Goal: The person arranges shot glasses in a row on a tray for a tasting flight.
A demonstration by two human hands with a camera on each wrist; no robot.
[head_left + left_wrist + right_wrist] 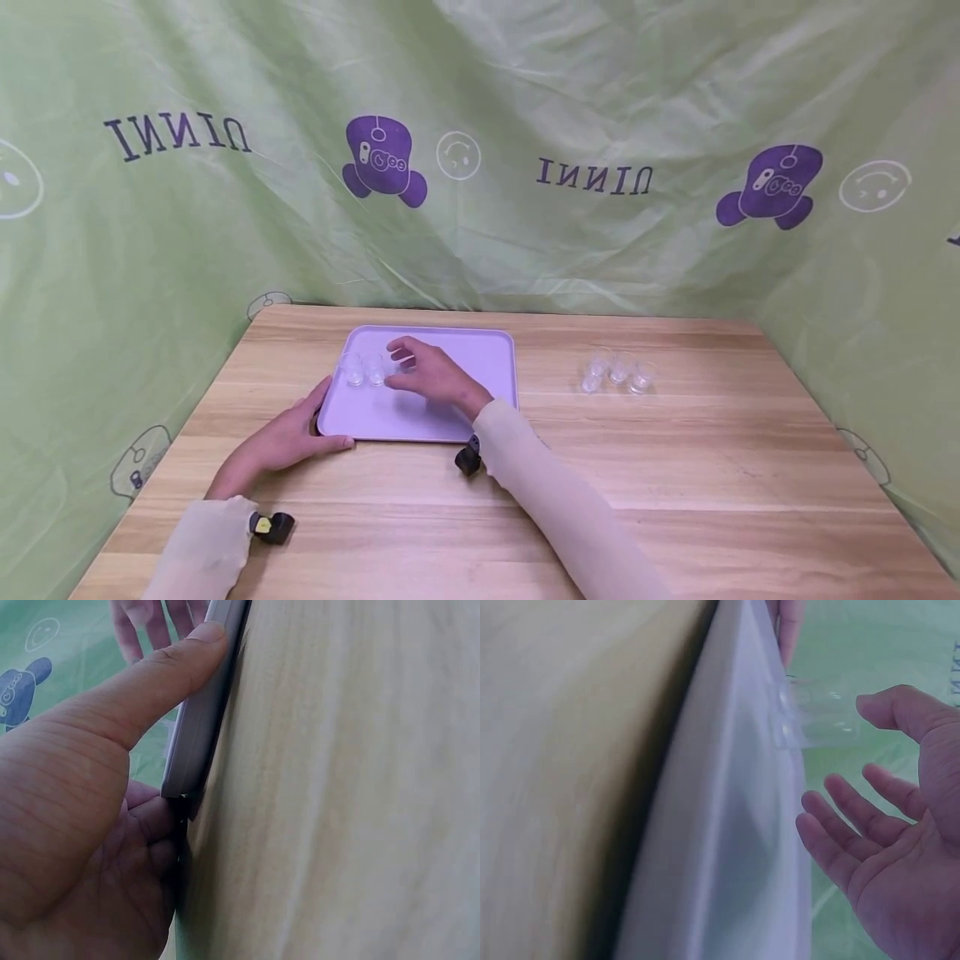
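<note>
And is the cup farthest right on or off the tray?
Off: that clear cup sits on the wooden table, right of the purple tray.

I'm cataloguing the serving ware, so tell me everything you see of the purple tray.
The tray is pale purple, rectangular, with rounded corners and a low raised rim; it looks like plastic. It sits face up on the wooden table. Clear cups stand on its left part. The left hand holds its near left corner; the right hand hovers above.
</note>
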